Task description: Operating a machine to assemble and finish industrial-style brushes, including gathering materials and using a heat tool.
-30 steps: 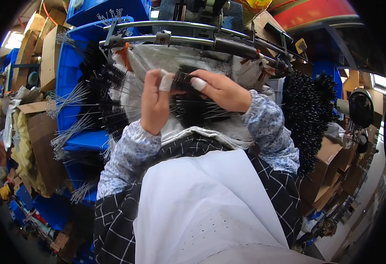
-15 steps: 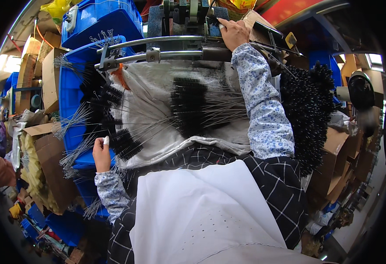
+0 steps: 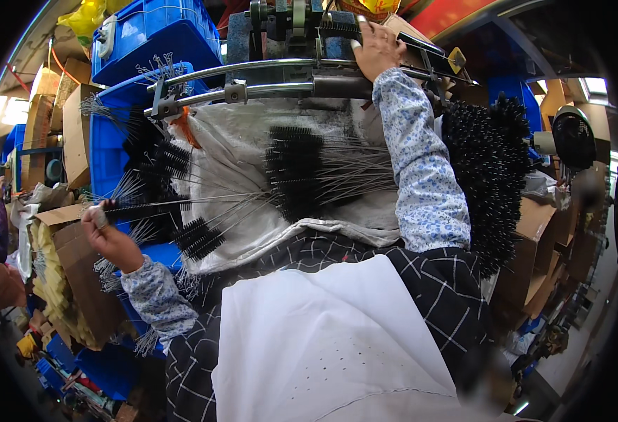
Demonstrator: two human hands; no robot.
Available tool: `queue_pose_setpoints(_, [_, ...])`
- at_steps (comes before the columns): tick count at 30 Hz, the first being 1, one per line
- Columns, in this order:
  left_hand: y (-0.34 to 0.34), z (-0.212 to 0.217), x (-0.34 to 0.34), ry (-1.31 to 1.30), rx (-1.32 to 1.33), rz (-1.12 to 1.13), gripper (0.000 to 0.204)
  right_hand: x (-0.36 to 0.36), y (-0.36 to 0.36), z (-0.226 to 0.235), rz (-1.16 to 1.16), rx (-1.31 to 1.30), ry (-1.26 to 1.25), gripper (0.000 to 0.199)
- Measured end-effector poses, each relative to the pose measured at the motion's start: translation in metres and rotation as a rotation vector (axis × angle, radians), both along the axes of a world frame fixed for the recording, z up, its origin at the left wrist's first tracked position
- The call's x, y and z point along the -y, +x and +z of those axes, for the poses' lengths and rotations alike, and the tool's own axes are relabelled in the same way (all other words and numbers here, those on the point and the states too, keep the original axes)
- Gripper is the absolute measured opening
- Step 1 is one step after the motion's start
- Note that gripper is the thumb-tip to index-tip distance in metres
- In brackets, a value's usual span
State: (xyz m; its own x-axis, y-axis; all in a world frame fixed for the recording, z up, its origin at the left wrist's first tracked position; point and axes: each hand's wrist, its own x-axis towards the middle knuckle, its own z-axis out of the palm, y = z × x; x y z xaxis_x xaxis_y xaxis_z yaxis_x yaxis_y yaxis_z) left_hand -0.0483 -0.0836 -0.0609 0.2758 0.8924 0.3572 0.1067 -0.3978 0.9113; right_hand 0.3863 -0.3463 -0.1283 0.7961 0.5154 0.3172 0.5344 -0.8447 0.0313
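Compared with half a second ago, the left hand (image 3: 115, 243) is sitting farther out to the left, away from the loose brushes (image 3: 200, 239) at the cloth's edge, and a thin black brush (image 3: 136, 209) is now showing at its fingertips. The right hand (image 3: 379, 50) is staying up at the machine (image 3: 240, 43), its fingers now spreading wider, while a second brush (image 3: 338, 28) is showing more of its length there.

The left forearm is reaching outward from the lower edge, and the left thumb and fingers are closing together on the thin brush's near end. The right arm is stretching forward over the metal rails (image 3: 274, 91), its fingers standing apart; whether they are touching the second brush is hard to tell.

The thin brush is extending rightward from the left hand, in front of the blue bin (image 3: 108, 155). The second brush is lying just left of the right fingertips. Between the arms, a brush pile (image 3: 295, 172) is resting on the grey cloth (image 3: 231, 158), its wire stems (image 3: 358, 169) pointing rightward under the right sleeve.
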Motion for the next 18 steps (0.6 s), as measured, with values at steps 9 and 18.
queue_pose_setpoints(9, [-0.021,0.051,-0.024,1.179,-0.759,0.421,0.034,-0.005,-0.012,-0.007,-0.041,-0.211,0.351,0.037])
queue_pose_setpoints(18, [-0.051,0.05,-0.02,1.13,-0.779,0.577,0.036,-0.03,-0.028,-0.004,-0.02,-0.147,0.324,0.036])
